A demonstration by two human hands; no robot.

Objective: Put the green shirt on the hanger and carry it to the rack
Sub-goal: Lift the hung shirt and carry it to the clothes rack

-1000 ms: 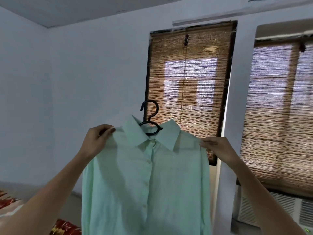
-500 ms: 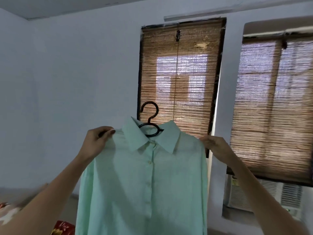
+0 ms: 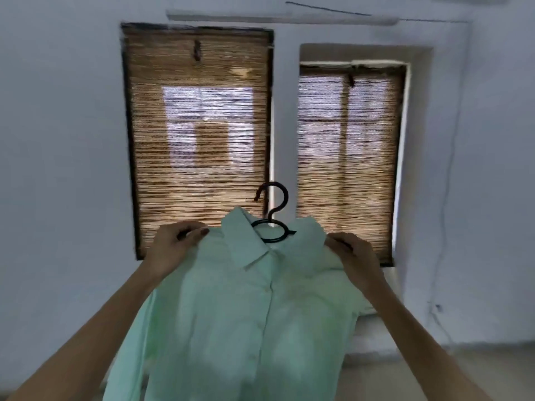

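Note:
The pale green shirt (image 3: pixel 252 308) hangs buttoned on a black hanger (image 3: pixel 273 215), whose hook and neck loop stick up out of the collar. My left hand (image 3: pixel 173 247) grips the shirt's left shoulder, fingers curled over the hanger's end under the cloth. My right hand (image 3: pixel 353 253) grips the right shoulder the same way. Both arms are stretched forward and hold the shirt up in front of me. The hanger's arms are hidden inside the shirt. No rack is in view.
A white wall faces me with two windows covered by bamboo blinds (image 3: pixel 199 134) (image 3: pixel 347 157). A thin cable (image 3: pixel 445 198) runs down the wall at the right. A low white ledge (image 3: pixel 376 328) shows behind the shirt's right side.
The view has swung right and the shirt with it, so both blinds now sit centred behind it. My hands keep the same hold on the shoulders; the shirt tilts slightly.

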